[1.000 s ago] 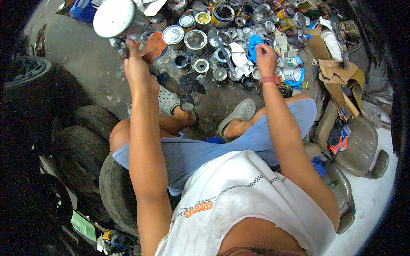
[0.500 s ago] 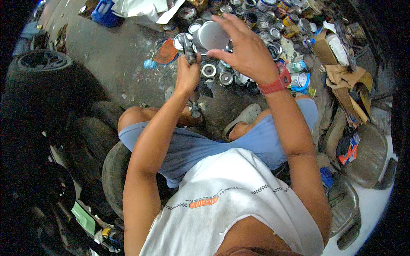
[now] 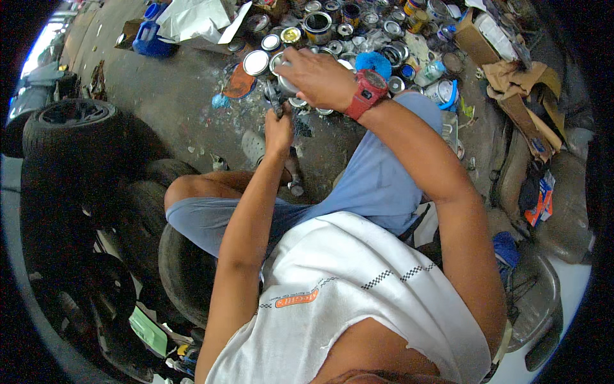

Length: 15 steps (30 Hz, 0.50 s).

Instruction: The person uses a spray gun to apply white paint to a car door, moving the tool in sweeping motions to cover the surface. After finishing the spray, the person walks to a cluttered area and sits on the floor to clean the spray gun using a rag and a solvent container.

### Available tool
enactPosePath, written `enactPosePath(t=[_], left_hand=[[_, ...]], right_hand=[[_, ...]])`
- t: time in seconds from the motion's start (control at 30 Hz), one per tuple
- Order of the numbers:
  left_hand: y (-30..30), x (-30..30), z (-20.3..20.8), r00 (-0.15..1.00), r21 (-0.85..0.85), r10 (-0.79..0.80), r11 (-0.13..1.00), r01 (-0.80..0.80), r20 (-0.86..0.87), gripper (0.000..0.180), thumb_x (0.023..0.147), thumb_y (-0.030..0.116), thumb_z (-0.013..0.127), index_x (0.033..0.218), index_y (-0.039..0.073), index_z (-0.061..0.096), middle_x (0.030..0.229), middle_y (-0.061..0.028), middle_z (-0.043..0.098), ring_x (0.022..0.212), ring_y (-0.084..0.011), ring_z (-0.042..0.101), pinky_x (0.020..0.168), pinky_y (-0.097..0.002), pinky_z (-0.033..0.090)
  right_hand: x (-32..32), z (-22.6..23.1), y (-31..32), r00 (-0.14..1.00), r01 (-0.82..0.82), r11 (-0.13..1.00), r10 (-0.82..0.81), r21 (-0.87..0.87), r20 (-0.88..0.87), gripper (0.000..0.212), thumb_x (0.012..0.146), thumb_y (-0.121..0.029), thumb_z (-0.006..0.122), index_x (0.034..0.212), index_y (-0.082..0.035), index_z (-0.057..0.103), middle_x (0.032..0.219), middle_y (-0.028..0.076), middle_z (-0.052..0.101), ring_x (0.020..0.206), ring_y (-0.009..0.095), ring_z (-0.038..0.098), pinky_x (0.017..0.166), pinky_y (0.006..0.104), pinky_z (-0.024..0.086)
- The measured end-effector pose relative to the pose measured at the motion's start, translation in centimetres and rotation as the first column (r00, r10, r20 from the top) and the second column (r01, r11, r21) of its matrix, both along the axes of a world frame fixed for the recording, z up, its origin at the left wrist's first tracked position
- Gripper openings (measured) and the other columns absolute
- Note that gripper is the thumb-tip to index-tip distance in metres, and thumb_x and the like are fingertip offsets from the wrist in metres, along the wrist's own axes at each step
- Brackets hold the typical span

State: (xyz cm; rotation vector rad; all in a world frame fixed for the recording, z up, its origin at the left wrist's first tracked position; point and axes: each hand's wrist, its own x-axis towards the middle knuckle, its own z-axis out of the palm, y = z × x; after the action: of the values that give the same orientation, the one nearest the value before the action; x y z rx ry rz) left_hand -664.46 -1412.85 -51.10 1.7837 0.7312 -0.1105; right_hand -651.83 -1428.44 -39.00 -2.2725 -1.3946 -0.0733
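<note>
Left hand (image 3: 279,131): closed round the grip of a dark metal spray gun (image 3: 274,96), apparently held above the floor.

Right hand (image 3: 322,78): back uppermost, fingers loosely bent and reaching left over a pale cup (image 3: 288,84) beside the gun. Its hold on the cup, if any, is hidden; cannot tell how far the fingers close. Red watch (image 3: 368,95) at the wrist.

Cup: mostly covered by the right hand; contents and fit to the gun not visible.

Stage, by judgement: gun already taken up; attention at the cup under way rather than finished, the right hand lying across it. Filling and fastening, done or left, cannot be told.

Near the hands, on the floor: white-topped can (image 3: 256,63), just beyond and to the left; can with yellow inside (image 3: 291,35), farther off; dark open can (image 3: 318,27), to its right; many more cans behind. Orange piece (image 3: 239,82), flat, left of the gun; light blue scrap (image 3: 220,101) near it. Blue cloth (image 3: 373,64), bunched, just beyond the watch.

Farther out: bottle (image 3: 430,72) and cardboard box (image 3: 476,38), right; blue jug (image 3: 152,41) and white paper (image 3: 195,22), far left; tyre (image 3: 73,137) with rim, left edge.
</note>
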Motion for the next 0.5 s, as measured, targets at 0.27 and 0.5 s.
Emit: enactPosePath(t=[0.27,0.5], left_hand=[[0.5,-2.0,-6.9,0.921,-0.341,0.389,0.866,-0.367,-0.003,0.042,0.100,0.045,0.065,0.103,0.004,0.054,0.080,-0.0043,0.059,0.066,-0.0143,0.054,0.059,-0.0307,0.042],[5.5,-3.5,-12.8,0.867,-0.393,0.430,0.774,-0.497,-0.250,0.015,0.098,0.016,0.064,0.095,0.002,0.059,0.079,-0.0063,0.060,0.069,-0.0190,0.056,0.063,-0.0352,0.044]], right_hand=[[6.0,-1.2,-8.5,0.878,0.477,0.709,-0.418,0.520,-0.235,0.065,0.076,-0.023,0.087,0.130,-0.004,0.058,0.126,0.016,0.063,0.109,0.032,0.066,0.096,0.0416,0.052],[4.2,1.8,-12.3,0.664,0.716,0.545,-0.336,0.437,-0.668,0.060,0.085,-0.019,0.083,0.138,-0.006,0.057,0.109,0.011,0.068,0.099,0.021,0.069,0.086,0.0371,0.058]])
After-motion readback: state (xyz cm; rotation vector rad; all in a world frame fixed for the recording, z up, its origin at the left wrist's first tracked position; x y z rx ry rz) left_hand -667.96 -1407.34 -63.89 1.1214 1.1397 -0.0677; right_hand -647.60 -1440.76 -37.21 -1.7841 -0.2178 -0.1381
